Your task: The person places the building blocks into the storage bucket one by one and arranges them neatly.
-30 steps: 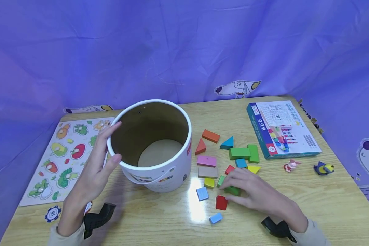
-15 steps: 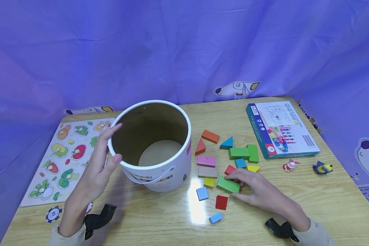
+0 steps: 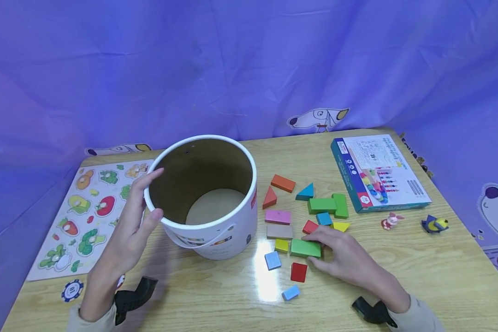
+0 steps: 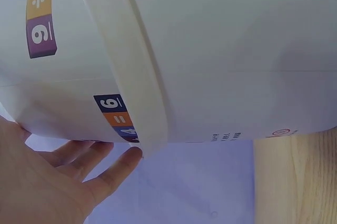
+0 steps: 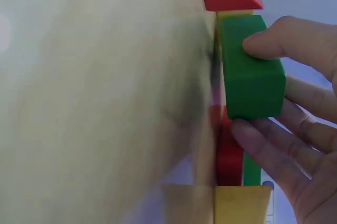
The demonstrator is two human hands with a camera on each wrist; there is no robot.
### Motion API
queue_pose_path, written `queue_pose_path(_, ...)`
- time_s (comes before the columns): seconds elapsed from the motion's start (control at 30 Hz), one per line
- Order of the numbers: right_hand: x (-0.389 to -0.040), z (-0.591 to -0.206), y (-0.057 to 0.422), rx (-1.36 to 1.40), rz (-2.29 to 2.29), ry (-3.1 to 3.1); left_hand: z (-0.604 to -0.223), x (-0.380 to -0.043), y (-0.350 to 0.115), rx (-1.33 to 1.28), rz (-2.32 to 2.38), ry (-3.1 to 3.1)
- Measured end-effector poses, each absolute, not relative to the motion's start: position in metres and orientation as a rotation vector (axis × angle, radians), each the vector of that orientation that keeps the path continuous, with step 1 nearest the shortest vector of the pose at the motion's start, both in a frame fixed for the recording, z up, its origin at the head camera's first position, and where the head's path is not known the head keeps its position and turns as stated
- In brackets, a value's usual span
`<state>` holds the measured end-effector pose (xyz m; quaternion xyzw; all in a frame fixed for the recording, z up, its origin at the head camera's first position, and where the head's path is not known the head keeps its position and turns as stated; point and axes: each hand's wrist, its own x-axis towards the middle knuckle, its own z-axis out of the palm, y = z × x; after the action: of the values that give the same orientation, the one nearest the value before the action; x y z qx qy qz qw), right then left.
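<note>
My right hand (image 3: 341,255) pinches a green rectangular block (image 3: 305,248) between thumb and fingers, among coloured blocks on the wooden table (image 3: 398,263). In the right wrist view the green block (image 5: 250,69) is held with the thumb on top and fingers beneath. My left hand (image 3: 130,226) rests with straight fingers against the left side of a large white bucket (image 3: 216,235), thumb on its rim. The bucket is open and looks empty. The left wrist view shows the bucket wall (image 4: 221,50) and my left fingers (image 4: 89,174) touching its base.
Several loose blocks lie right of the bucket, among them a red cube (image 3: 299,272), a pink slab (image 3: 278,216) and an orange block (image 3: 283,183). A vegetable puzzle board (image 3: 83,212) lies at the left. A teal box (image 3: 377,173) and two small figurines (image 3: 435,224) are at the right.
My right hand took hold of the green block, which it covered a second ago, and shifted it slightly left and up beside the yellow cube. The left hand stayed on the bucket.
</note>
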<state>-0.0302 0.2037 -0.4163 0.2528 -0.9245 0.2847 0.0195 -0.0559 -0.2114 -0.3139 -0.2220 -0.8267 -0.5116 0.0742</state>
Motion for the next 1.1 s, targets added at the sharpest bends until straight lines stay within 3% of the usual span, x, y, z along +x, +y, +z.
queue_pose_path(0.33, -0.051, -0.397, 0.213, 0.835, 0.978, -2.724, -0.314, -0.056, -0.211, -0.661, -1.525, -2.483)
queue_pose_path(0.6, -0.081, -0.334, 0.205, 0.831, 1.095, -2.437, -0.314, -0.056, -0.208, -0.645, -1.584, -2.441)
queue_pose_path(0.83, -0.107, -0.279, 0.162, 0.919, 1.31, -2.224, -0.32, -0.055, -0.206, -0.578, -1.661, -2.425)
queue_pose_path(1.1, -0.13, -0.257, 0.105, 1.149, 1.384, -2.166, -0.322, -0.055, -0.204, -0.558, -1.623, -2.446)
